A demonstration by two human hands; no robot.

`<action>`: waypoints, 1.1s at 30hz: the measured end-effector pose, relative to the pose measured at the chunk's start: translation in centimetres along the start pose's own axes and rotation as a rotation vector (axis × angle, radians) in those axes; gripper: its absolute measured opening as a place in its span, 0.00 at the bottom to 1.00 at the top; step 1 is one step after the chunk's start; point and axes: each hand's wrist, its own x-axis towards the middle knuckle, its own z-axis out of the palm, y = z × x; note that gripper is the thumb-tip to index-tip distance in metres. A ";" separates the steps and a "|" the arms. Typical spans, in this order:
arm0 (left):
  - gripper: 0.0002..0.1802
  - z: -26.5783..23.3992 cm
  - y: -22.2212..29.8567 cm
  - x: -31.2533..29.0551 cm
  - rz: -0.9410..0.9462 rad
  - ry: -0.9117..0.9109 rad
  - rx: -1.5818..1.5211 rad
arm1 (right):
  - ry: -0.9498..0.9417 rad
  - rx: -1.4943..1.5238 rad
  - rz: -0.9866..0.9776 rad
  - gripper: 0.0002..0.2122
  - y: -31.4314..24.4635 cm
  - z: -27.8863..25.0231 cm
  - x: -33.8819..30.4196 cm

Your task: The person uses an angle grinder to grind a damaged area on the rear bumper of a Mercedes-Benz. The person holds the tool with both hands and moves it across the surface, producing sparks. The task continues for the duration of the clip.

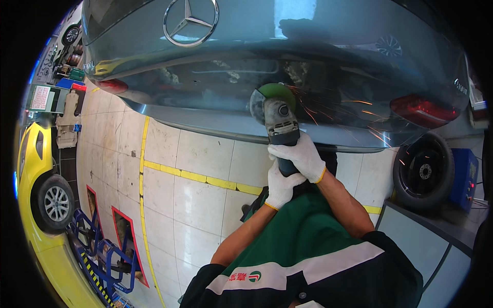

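Note:
An angle grinder [281,119] with a green disc [276,93] and a metal guard is held out in front of me. My right hand [304,158], in a white knit glove, wraps around its body close to the head. Behind it, my left hand [282,188], also gloved in white, grips the rear of the tool. The disc meets the recessed rear panel of a grey-blue car [328,87]. Orange sparks [367,108] fly off to the right. Patches of scuffed, pale surface [295,73] show on that panel.
The car's bumper [221,124] runs just below the grinder. At right stand a wheel with a tyre [423,169] and a blue box [463,179]. A yellow car [38,169] and blue lift frames [110,262] are at left. Yellow lines [200,176] cross the tiled floor.

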 end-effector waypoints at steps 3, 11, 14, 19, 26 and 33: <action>0.34 0.2 0.5 0.0 0.014 0.005 -0.015 | -0.009 0.113 0.071 0.18 0.4 0.0 0.0; 0.34 0.0 0.4 -0.2 -0.011 -0.010 -0.004 | -0.001 0.092 0.029 0.12 0.4 0.1 -0.1; 0.35 0.1 0.7 -0.2 -0.015 -0.003 -0.047 | -0.012 0.090 0.048 0.15 0.3 0.0 0.0; 0.34 0.1 0.8 -0.2 -0.006 0.005 0.000 | -0.004 0.101 0.087 0.17 0.6 -0.1 0.1; 0.36 0.3 0.3 -0.2 0.040 0.033 -0.006 | -0.018 0.124 0.083 0.17 0.2 -0.1 0.0; 0.31 0.2 0.0 -0.3 0.005 0.031 0.003 | -0.017 0.121 0.081 0.17 0.7 -0.2 -0.1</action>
